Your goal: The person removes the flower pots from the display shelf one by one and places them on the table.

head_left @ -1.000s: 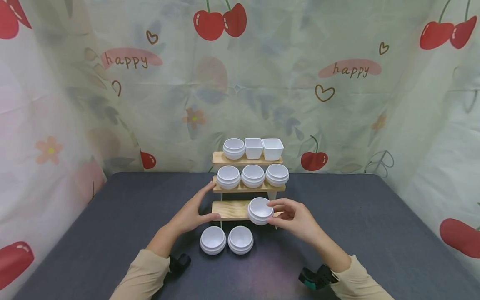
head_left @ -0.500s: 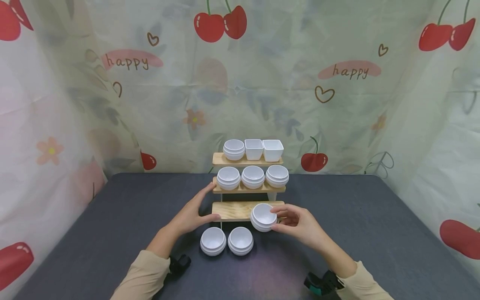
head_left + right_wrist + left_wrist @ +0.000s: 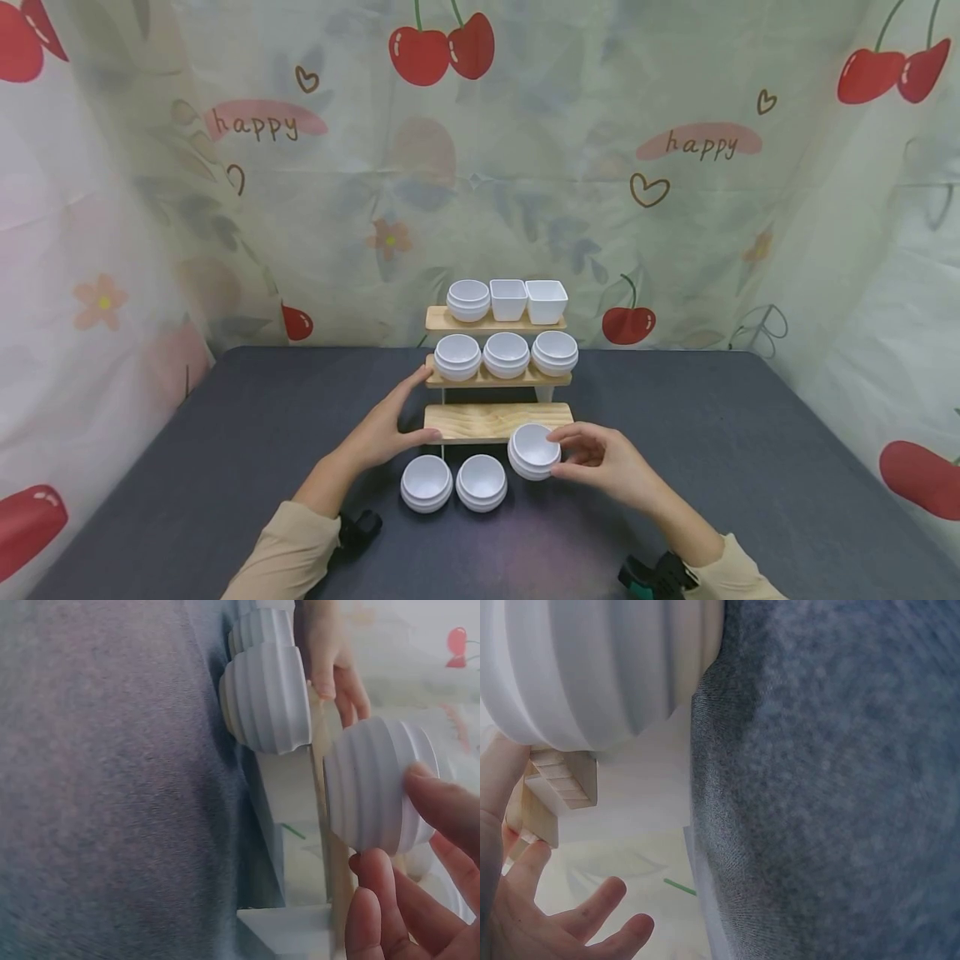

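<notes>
My right hand (image 3: 611, 467) pinches a small round white bowl (image 3: 532, 454) with ribbed sides between thumb and fingers. In the right wrist view the held bowl (image 3: 379, 787) appears close by the edge of a wooden shelf. My left hand (image 3: 382, 425) is spread at the left end of a three-tier wooden display stand (image 3: 480, 423), its thumb at the bottom shelf and fingertips at the middle one. Two more round bowls, a left one (image 3: 426, 483) and a right one (image 3: 482, 483), sit on the dark cloth in front of the stand.
Three round bowls (image 3: 506, 356) line the middle shelf. On the top shelf stand a round bowl (image 3: 468, 301) and two square bowls (image 3: 546, 302). A dark grey cloth (image 3: 300, 375) covers the table, and a printed curtain (image 3: 525, 225) hangs behind and at both sides.
The right hand has drawn its bowl from over the bottom shelf toward the front and slightly right, below the shelf's front edge in the head view. The left hand stays put.
</notes>
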`<state>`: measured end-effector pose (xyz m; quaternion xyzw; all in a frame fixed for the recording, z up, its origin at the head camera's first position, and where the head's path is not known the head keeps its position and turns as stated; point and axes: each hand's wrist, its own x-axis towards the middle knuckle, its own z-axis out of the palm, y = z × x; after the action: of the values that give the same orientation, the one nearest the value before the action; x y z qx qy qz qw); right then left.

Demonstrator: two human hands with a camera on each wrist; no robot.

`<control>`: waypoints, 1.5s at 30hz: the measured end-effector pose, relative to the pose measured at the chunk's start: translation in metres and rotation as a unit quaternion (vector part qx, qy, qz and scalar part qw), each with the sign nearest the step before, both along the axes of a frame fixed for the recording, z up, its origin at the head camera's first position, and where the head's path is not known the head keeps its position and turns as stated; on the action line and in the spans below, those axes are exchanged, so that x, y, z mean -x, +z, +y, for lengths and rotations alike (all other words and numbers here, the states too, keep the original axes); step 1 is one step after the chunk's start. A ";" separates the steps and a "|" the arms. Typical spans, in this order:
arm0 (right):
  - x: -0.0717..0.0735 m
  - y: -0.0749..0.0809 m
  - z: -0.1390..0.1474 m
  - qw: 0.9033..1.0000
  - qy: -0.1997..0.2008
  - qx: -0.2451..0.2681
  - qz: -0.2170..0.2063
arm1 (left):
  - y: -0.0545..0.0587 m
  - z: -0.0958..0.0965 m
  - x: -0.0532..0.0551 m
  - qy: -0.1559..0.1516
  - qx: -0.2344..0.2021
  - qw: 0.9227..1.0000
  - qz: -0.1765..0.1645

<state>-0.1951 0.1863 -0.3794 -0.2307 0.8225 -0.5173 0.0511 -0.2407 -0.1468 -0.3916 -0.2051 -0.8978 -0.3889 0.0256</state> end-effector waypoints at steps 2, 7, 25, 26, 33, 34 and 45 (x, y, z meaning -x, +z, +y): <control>0.000 -0.002 0.001 1.000 0.003 -0.005 -0.005 | 0.000 0.000 0.000 0.000 0.001 1.000 0.000; -0.001 -0.004 0.002 1.000 0.014 -0.008 -0.012 | 0.000 0.000 -0.001 -0.001 0.004 1.000 -0.004; 0.001 -0.013 0.006 0.998 0.066 -0.008 -0.008 | 0.001 0.001 -0.002 0.003 0.002 1.000 -0.013; 0.001 -0.014 0.006 0.998 0.067 -0.008 -0.008 | 0.001 0.001 -0.002 0.002 0.002 1.000 -0.013; 0.001 -0.016 0.007 0.997 0.074 -0.007 -0.010 | 0.000 0.001 -0.001 0.003 0.003 1.000 -0.011; 0.002 -0.017 0.007 0.997 0.074 -0.008 -0.010 | 0.000 0.001 -0.001 0.003 0.003 1.000 -0.011; 0.004 -0.021 0.008 0.996 0.092 -0.006 0.008 | 0.002 0.001 -0.001 0.004 0.001 1.000 -0.007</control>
<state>-0.1986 0.1938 -0.4002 -0.3091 0.8014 -0.5035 0.0928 -0.2402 -0.1459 -0.3901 -0.1987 -0.8992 -0.3892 0.0204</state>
